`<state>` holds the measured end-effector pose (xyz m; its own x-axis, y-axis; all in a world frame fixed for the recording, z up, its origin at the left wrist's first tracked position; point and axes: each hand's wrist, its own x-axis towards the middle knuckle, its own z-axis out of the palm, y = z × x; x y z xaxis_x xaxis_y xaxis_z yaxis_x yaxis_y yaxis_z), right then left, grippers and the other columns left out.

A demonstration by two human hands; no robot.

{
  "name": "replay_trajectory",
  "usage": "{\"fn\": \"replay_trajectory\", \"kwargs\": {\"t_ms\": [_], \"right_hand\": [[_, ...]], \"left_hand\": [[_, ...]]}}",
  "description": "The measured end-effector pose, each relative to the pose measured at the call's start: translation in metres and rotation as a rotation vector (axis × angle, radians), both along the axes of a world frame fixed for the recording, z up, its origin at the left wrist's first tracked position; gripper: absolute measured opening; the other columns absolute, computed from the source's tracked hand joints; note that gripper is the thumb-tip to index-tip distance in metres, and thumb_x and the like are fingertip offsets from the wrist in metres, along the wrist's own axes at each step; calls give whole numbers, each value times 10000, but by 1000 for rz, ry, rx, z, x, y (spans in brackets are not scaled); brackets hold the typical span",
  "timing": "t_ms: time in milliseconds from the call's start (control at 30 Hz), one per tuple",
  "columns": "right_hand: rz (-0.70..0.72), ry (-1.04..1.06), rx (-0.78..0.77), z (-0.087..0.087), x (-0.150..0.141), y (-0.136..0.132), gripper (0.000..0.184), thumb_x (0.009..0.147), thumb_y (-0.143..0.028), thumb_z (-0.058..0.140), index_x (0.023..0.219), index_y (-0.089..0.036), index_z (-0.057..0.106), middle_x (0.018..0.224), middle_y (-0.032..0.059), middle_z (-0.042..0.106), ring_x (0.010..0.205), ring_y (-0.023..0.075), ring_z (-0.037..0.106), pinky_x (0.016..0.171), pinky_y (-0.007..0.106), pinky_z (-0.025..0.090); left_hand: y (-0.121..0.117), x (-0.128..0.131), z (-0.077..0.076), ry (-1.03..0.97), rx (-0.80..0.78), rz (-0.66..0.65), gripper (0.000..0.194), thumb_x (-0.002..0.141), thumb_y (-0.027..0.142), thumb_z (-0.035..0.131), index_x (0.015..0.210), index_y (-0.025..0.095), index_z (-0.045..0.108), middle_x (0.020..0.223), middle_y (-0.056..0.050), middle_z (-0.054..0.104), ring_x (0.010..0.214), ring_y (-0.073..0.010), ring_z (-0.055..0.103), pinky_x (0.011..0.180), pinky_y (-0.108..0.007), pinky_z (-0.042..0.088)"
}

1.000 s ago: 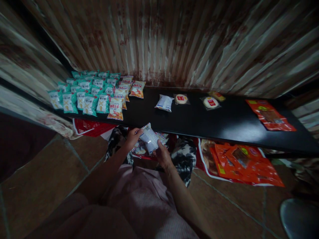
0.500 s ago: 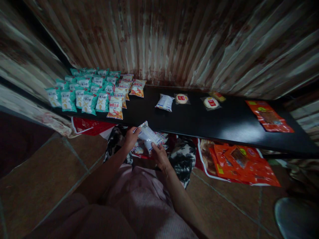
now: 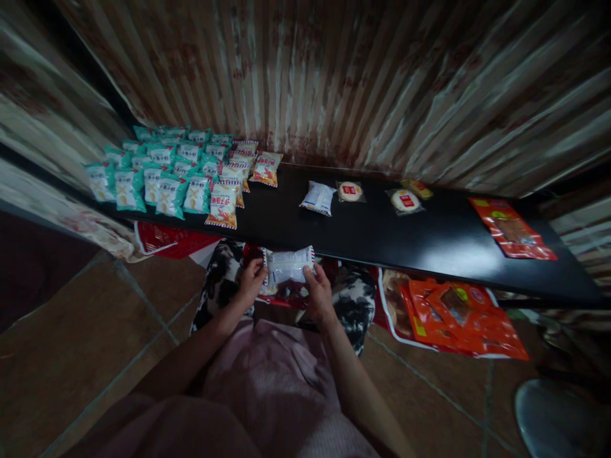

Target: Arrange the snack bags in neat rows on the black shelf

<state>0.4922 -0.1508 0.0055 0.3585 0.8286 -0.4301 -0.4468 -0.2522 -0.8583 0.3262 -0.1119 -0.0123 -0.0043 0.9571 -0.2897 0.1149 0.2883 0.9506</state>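
Between my two hands is a snack bag point(image 3: 287, 265) with striped ends, its printed back turned up and its length running left to right. My left hand point(image 3: 251, 280) pinches the left end; my right hand point(image 3: 319, 292) grips the right end, thumb on top. The bag is over my lap, just in front of the black table point(image 3: 372, 235). Beneath it, partly hidden, more bags lie in a red basket. On the table lies a similar face-down bag point(image 3: 317, 198). Farther left are orange-and-white snack bags point(image 3: 223, 203) beside rows of teal snack bags point(image 3: 170, 194).
Two round wrapped snacks point(image 3: 350, 191) and a small yellow packet point(image 3: 417, 187) lie mid-table. An orange packet point(image 3: 513, 229) is at the right. Below the edge, a basket holds several orange packets point(image 3: 463, 312). Another red basket point(image 3: 160, 238) sits left. A stool point(image 3: 554, 413) stands lower right.
The held bag has turned from a slant to lie level across my lap. My right hand has moved from its lower edge to its right end.
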Motion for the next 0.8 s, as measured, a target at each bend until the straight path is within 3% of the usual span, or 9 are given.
{"fn": "replay_trajectory", "kwargs": {"t_ms": [167,300,433,533,667,800], "right_hand": [[150,-110,18,8,10,5,461,593,-476,765,943,-205,636,711,-12,663,606,146,577,573,253,453],[254,-145,9,13,12,8,422,580,-445,786,909,-206,672,725,-15,679,610,142,577,590,253,446],[379,-180,45,20,9,10,332,596,-411,782,849,-215,694,730,-23,678,613,133,565,600,252,445],[456,-171,42,24,6,14,338,591,-399,785,864,-221,695,708,-28,671,593,137,560,572,255,443],[406,-191,-8,19,6,18,481,561,-389,805,992,-236,657,606,-55,630,517,129,539,501,241,420],[347,-208,-39,13,1,20,541,567,-437,798,1030,-223,618,557,-67,601,435,101,480,434,219,368]], "left_hand": [[10,-12,-4,-119,-23,-13,238,668,254,565,872,166,648,807,-31,680,733,-163,618,637,-245,472],[26,-20,5,-129,5,28,261,714,300,543,910,160,644,940,-65,686,814,-169,632,722,-269,484],[30,-18,22,-103,8,-225,301,761,394,583,940,167,668,955,-79,698,844,-186,636,716,-267,482],[23,-14,26,-74,0,-399,352,755,442,619,986,184,680,931,-64,707,816,-188,634,674,-254,476],[14,-13,21,-178,-86,-467,427,719,466,663,1043,187,658,940,-59,709,794,-198,643,666,-269,490],[10,-14,17,-241,-148,-424,453,671,463,716,1001,160,651,949,-71,705,810,-210,644,686,-287,502]]}}
